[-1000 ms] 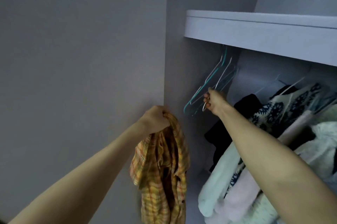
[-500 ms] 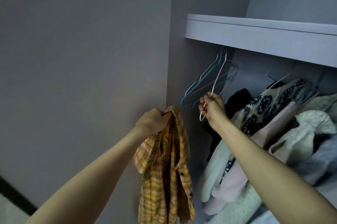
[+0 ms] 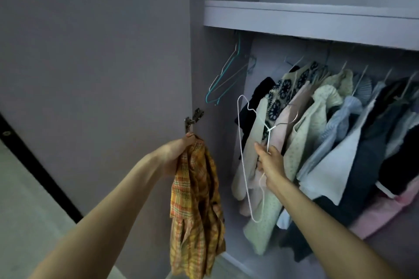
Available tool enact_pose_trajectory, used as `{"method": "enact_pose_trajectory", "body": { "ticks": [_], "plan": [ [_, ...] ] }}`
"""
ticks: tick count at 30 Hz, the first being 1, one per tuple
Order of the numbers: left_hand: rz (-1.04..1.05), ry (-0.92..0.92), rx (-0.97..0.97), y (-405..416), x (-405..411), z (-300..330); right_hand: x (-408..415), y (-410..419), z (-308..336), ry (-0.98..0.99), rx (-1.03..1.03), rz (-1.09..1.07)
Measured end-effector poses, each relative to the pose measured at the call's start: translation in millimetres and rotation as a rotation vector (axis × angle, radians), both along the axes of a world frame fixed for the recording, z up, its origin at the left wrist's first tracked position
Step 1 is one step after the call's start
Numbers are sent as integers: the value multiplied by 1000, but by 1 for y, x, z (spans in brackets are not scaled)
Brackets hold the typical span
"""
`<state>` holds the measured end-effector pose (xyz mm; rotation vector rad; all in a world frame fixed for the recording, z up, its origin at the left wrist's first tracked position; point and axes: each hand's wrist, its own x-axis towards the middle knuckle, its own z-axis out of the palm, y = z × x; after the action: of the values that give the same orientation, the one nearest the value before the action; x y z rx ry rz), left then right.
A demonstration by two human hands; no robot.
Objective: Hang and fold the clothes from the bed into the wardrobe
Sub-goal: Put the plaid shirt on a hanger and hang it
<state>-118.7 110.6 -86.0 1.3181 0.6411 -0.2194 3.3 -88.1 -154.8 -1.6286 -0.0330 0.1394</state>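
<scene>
Just one white hanger (image 3: pixel 243 165), one plaid shirt (image 3: pixel 197 215).

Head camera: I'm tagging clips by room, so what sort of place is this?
Most likely a bedroom or dressing area, at an open built-in wardrobe. A row of hung clothes fills the space under a shelf, spare hangers hang at the side, and the hands hold a plaid shirt and a white hanger.
</scene>
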Motion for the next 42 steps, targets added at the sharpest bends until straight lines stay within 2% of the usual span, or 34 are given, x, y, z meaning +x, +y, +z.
{"method": "enact_pose_trajectory", "body": {
  "ticks": [3,6,8,12,16,19,21,23,27,29,31,34,36,38,40,42],
  "plan": [
    [-83,84,129,-6,-7,-10,-28,-26,-12,-205,-128,-80],
    [-237,173,388,-9,-10,-19,-43,-48,-19,-354,-112,-80],
    [-245,160,417,-13,-13,-22,-45,-56,-16,-406,-96,-35],
    [-221,70,561,-7,-15,-20,-34,-64,-5,-392,-58,57],
    [-181,70,736,7,-20,-12,-21,-76,-7,-234,8,86],
    [-187,47,844,13,-26,-3,-18,-83,-9,-197,-128,242],
    [-191,30,894,13,-31,6,-19,-78,-15,-186,-313,374],
    [-204,13,931,10,-34,16,-24,-67,-23,-229,-485,394],
    [-246,-66,977,-9,-37,35,-44,-28,-29,-398,-674,341],
    [-317,-88,1020,-22,-36,38,-53,-6,-26,-404,-611,376],
    [-420,-40,1159,-35,-36,32,-56,11,-18,-313,-425,427],
    [-568,39,1710,-43,-41,11,-50,25,0,-279,-271,373],
    [-527,-9,1906,-39,-45,-1,-45,28,9,-303,-266,348],
    [-394,-132,1932,-33,-45,-9,-44,27,13,-312,-237,326],
    [-289,-250,1871,-30,-43,-13,-45,26,17,-298,-164,317],
    [-244,-261,1797,-27,-39,-14,-45,24,22,-335,-84,341]
  ]
}}
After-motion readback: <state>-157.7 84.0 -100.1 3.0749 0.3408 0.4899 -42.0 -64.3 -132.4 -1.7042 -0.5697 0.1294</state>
